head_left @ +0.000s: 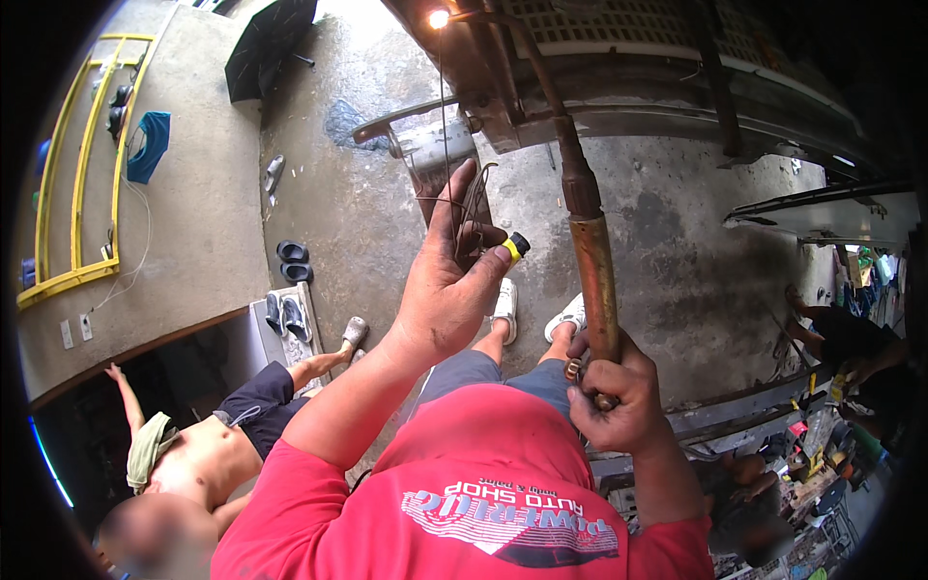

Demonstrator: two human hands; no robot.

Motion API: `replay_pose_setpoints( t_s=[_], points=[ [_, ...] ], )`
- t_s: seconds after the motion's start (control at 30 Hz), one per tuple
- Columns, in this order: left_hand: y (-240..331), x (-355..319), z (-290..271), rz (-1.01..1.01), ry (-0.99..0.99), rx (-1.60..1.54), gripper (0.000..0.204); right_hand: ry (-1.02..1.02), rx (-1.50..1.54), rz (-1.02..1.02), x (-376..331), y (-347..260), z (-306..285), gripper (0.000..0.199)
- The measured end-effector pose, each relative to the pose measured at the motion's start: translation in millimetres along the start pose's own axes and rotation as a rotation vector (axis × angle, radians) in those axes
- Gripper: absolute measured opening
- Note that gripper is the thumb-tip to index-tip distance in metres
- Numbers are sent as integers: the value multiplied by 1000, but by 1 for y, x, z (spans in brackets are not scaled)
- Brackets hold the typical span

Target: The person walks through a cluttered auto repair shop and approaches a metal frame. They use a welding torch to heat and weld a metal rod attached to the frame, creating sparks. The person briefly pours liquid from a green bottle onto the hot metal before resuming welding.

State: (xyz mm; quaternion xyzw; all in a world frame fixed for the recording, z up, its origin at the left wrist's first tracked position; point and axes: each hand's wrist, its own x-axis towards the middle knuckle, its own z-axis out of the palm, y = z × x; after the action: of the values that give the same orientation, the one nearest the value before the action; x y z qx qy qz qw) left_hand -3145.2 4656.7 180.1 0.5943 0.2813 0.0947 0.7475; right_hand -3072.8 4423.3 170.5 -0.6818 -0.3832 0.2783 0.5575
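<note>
My right hand is wrapped round the brass-coloured handle of a gas torch. The torch's thin bent neck reaches up to a bright glowing spot at the lower edge of a rusty metal body. Pinched in my left hand are a thin metal wire, with its spare length coiled at the fingers, and a small yellow-and-black object whose kind I cannot make out. The wire runs straight up to the glow. Beyond my left fingers is a grey metal cylinder with a bar across it.
A shirtless person is at lower left, another person at right. Sandals lie by the step. A black umbrella and yellow frame are at left, cluttered tools at lower right.
</note>
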Motion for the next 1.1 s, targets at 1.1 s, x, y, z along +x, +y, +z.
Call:
replay_pose_setpoints(
  t_s=[1.1],
  points=[
    [-3, 1, -2, 17, -14, -11, 87, 16, -13, 30, 2, 2, 3, 19]
  ],
)
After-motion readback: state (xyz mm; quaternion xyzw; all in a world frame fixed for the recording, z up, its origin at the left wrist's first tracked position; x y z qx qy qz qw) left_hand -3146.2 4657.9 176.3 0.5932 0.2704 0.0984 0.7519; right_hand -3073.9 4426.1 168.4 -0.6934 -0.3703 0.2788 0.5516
